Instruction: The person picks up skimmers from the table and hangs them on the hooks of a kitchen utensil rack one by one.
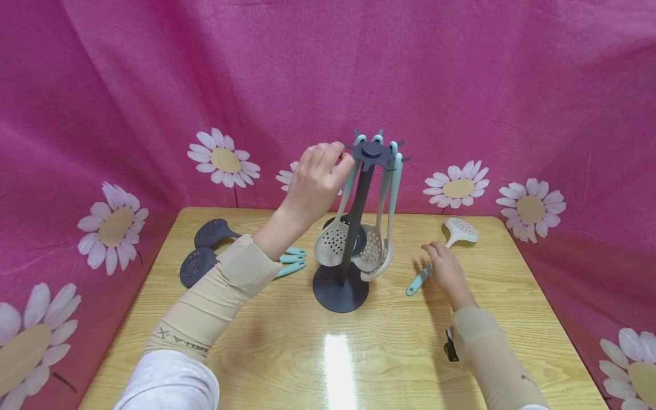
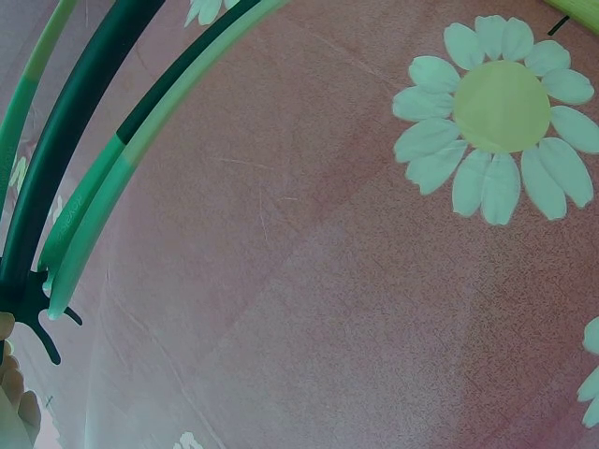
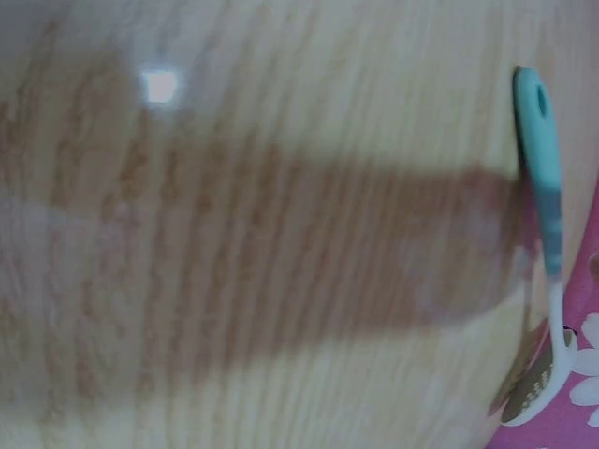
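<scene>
My left hand [image 1: 319, 173] is raised to the top of a dark utensil rack [image 1: 340, 293], its curled fingers and thumb gripping the rack's top edge. Several mint-handled utensils hang there, among them a pale round skimmer [image 1: 332, 244] and a dark one [image 1: 361, 241] partly hidden behind the pole. In the left wrist view, fingertips [image 2: 11, 379] meet the rack's hooked top at the left edge. On the right, my right hand [image 1: 447, 270] reaches over a pale slotted turner [image 1: 463, 229] lying on the table, fingers loosely extended across its handle [image 3: 539, 131].
Dark perforated utensils [image 1: 197, 266] lie at the table's left, partly behind my left forearm, their mint handles [image 1: 292, 266] pointing toward the rack. A pink daisy-printed cloth [image 1: 287, 68] surrounds the back and sides of the wooden table [image 1: 277, 353].
</scene>
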### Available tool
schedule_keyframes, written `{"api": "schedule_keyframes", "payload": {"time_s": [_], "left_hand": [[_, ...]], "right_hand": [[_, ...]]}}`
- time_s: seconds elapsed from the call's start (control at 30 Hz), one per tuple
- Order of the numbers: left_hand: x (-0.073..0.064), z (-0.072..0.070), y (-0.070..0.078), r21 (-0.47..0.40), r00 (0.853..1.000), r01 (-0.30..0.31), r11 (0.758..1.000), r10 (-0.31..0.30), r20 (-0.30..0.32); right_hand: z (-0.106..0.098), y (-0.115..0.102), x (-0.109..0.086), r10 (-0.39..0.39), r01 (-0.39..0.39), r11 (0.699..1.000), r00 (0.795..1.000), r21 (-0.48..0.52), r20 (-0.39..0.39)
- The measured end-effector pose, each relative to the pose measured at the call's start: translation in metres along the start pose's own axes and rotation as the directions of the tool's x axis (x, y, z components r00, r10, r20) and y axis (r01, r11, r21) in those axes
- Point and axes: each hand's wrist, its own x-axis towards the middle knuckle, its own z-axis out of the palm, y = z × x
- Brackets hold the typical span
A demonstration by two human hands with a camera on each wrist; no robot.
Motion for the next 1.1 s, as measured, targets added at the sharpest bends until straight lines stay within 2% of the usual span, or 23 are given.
{"api": "schedule_keyframes", "payload": {"time_s": [0.13,0.23,0.3,0.5,0.77,1.1], "left_hand": [[0.0,0.0,0.0,0.003,1.0,0.002,1.0,-0.002,0.003],[0.0,0.0,0.0,0.002,1.0,0.006,1.0,-0.006,0.002],[-0.001,0.001,0.0,0.002,1.0,0.007,1.0,-0.007,0.001],[-0.001,0.001,0.0,0.006,1.0,0.005,1.0,-0.005,-0.002],[-0.001,0.001,0.0,0.012,1.0,-0.002,1.0,0.002,0.003],[-0.001,0.001,0.0,0.013,1.0,0.002,1.0,-0.002,0.0]], "right_hand": [[0.004,-0.001,-0.004,0.033,-0.037,0.999,0.993,0.026,0.112],[0.006,-0.001,-0.006,0.057,-0.063,0.998,0.976,0.022,0.211],[0.009,-0.001,-0.007,0.051,-0.056,0.998,0.968,0.013,0.244],[0.016,-0.002,-0.01,0.015,-0.017,1.0,0.967,0.008,0.255],[0.02,-0.006,-0.015,0.055,-0.071,0.997,0.95,0.04,0.308],[0.017,-0.008,-0.016,0.075,-0.101,0.993,0.94,0.06,0.332]]}}
